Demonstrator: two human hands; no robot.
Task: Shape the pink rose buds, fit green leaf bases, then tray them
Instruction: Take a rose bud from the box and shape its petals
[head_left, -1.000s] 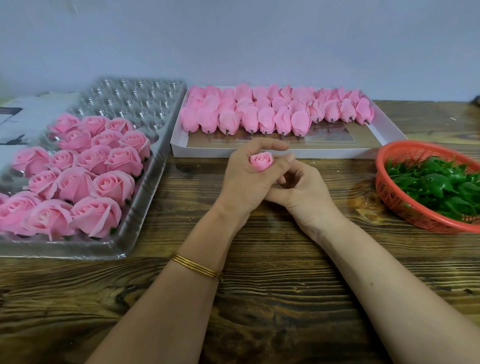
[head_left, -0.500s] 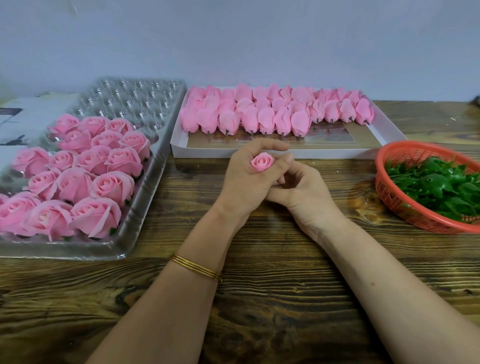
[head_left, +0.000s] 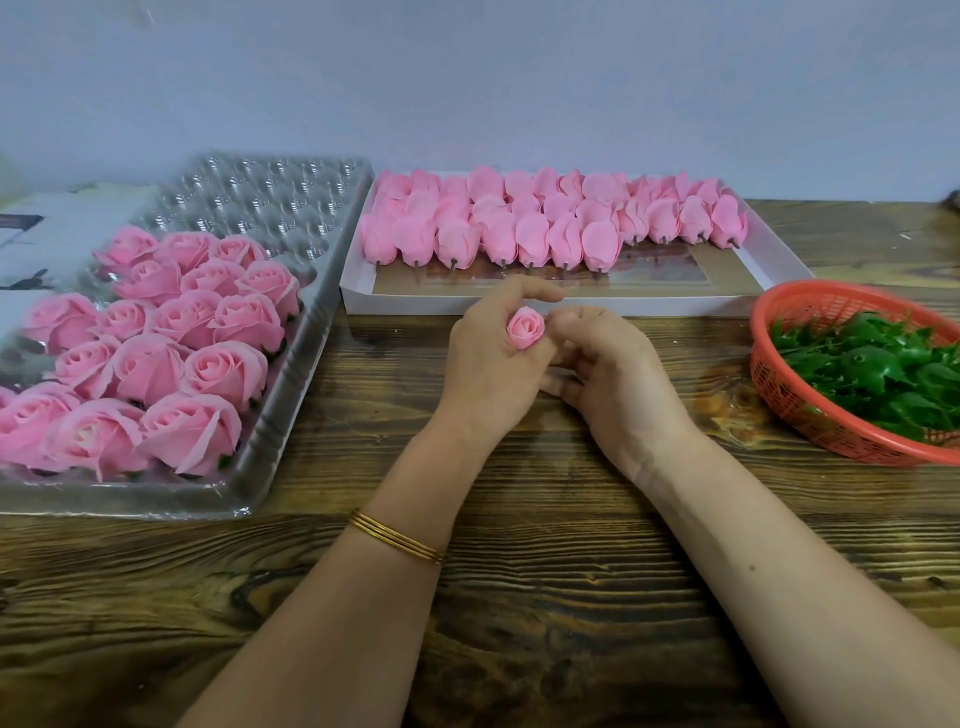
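A pink rose bud is gripped in the L hand, w/ thumb and fingers curled round its lower half and the index finger arched over the top; the petal spiral is turned up toward the camera. The R hand is set against the L from the right, fingers curled inward, one fingertip brought up to the bud's right edge. It cannot be told whether the bud is pinched there or only touched, since those fingertips are blurred and the bud's base is hidden behind the L-hand fingers. Both hands are held over the wood table; whether they rest on it cannot be made out. The forearms are angled in from the bottom edge, where they are cut off, and gold bangles are worn on the L wrist. Behind the hands, unshaped buds are laid in rows in a white box. At left, finished roses are seated in a clear tray, its left side cut off. At right, green leaf bases are heaped in a red basket, partly out of frame.
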